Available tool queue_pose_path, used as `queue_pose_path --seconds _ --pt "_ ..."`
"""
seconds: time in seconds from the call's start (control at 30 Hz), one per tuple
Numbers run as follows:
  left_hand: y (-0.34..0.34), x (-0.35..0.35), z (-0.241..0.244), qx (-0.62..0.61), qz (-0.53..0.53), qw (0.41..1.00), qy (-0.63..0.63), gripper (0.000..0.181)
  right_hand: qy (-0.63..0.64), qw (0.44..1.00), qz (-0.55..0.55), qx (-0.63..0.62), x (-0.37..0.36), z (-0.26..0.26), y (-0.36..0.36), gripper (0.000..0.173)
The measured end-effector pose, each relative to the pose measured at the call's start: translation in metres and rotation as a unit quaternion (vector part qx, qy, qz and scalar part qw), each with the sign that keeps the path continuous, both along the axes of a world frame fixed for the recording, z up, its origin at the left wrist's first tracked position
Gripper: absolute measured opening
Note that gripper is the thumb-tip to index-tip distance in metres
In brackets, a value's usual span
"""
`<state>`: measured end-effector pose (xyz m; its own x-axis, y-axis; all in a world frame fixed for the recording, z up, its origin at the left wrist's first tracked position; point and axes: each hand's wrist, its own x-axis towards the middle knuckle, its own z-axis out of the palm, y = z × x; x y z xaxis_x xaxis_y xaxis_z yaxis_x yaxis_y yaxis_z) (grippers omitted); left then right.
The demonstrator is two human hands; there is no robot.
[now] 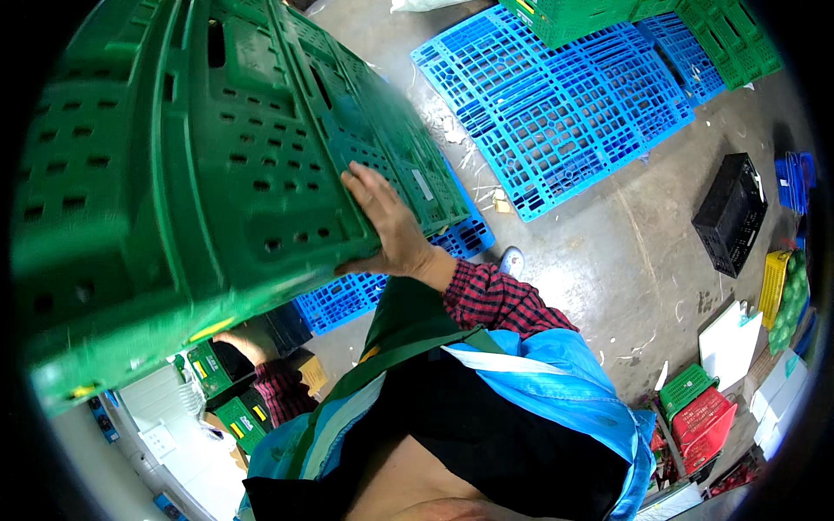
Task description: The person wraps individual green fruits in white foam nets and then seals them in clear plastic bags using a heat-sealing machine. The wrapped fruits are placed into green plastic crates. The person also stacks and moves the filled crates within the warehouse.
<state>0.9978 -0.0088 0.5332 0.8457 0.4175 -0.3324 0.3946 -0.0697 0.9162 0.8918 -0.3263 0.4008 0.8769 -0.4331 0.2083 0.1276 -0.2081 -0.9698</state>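
Large green plastic crates [273, 163], with slotted walls and handle holes, fill the upper left close to me. My right hand [394, 231] grips the near right corner of the closest crate, thumb on the near side and fingers spread over its face. Lower left, my left hand [244, 342] is at the same crate's near lower edge, its fingertips hidden behind the crate. The crate's near edge is slightly blurred. Part of a blue plastic pallet [339, 303] shows below the crates.
Another blue pallet [554, 117] lies ahead, with green crates [573, 19] at its far side. A black crate [733, 215] sits on the concrete floor to the right. Nearer are a white board [730, 345] and a red basket [704, 426]. Green crates [241, 420] also stand at lower left.
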Motion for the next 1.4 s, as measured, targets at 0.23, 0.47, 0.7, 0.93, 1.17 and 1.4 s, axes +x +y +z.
queue_pose_path --seconds 0.23,0.47,0.7,0.93,1.17,1.4 --pt "0.047 -0.042 0.033 0.065 -0.069 0.995 -0.02 0.083 -0.052 0.997 -0.055 -0.005 -0.015 0.051 0.006 0.098" --pt "0.023 -0.016 0.03 0.039 0.024 0.998 -0.053 0.099 -0.109 0.986 -0.087 -0.088 0.021 0.006 0.023 0.107" --pt "0.009 0.043 -0.016 0.086 -0.024 0.995 -0.04 0.094 -0.046 0.995 -0.068 0.055 0.069 0.014 -0.018 0.096" --pt "0.051 0.041 -0.13 0.148 -0.017 0.985 -0.082 0.079 0.002 0.998 -0.052 0.041 0.044 -0.075 -0.025 0.091" --pt "-0.048 0.032 -0.233 0.218 -0.005 0.974 -0.057 0.093 0.012 0.996 -0.047 -0.07 0.042 -0.206 -0.102 0.088" --pt "-0.142 0.002 -0.331 0.201 -0.125 0.971 0.035 0.105 0.19 0.958 0.062 -0.206 0.045 -0.313 -0.227 0.059"
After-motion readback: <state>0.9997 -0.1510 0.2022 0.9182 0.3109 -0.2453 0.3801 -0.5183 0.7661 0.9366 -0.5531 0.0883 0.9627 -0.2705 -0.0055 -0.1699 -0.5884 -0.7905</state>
